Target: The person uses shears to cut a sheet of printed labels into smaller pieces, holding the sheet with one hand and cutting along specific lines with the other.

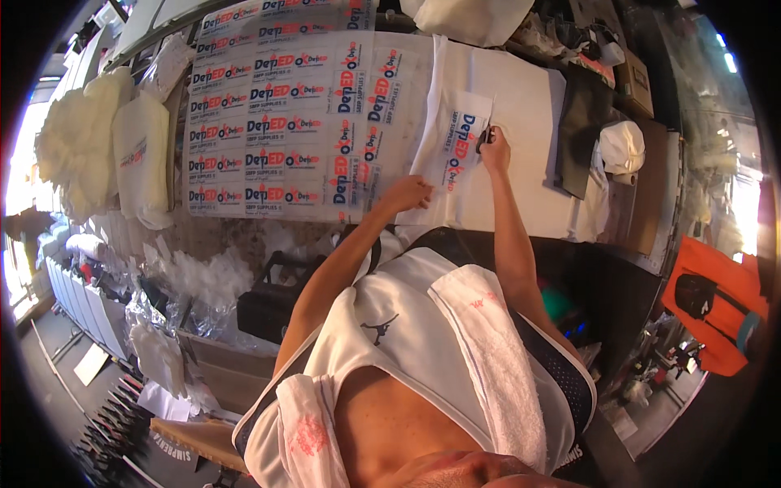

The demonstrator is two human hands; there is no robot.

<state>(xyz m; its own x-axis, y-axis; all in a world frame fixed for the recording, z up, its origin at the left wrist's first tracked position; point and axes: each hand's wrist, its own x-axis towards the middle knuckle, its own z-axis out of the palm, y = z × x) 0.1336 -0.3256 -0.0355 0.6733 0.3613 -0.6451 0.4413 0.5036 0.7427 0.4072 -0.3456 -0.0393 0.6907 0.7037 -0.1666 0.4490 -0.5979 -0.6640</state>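
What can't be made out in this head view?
Head view: the grip end of the scissors, largely covered by the right hand.
Head view: whether the left hand pinches anything, its contact hidden by its own curled fingers.
Head view: the small clutter below the orange item, too small and blurred near the right rim.

The printed sheet (pixel 301 122) looks like smooth, thin plastic; the towel (pixel 492 350), rough matt cloth; the shirt (pixel 390 301), smooth cloth

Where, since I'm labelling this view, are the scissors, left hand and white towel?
Scissors (pixel 482 141): head view, on the dark handle.
Left hand (pixel 408 193): head view, on the middle of the hand.
White towel (pixel 492 342): head view, on its right length.
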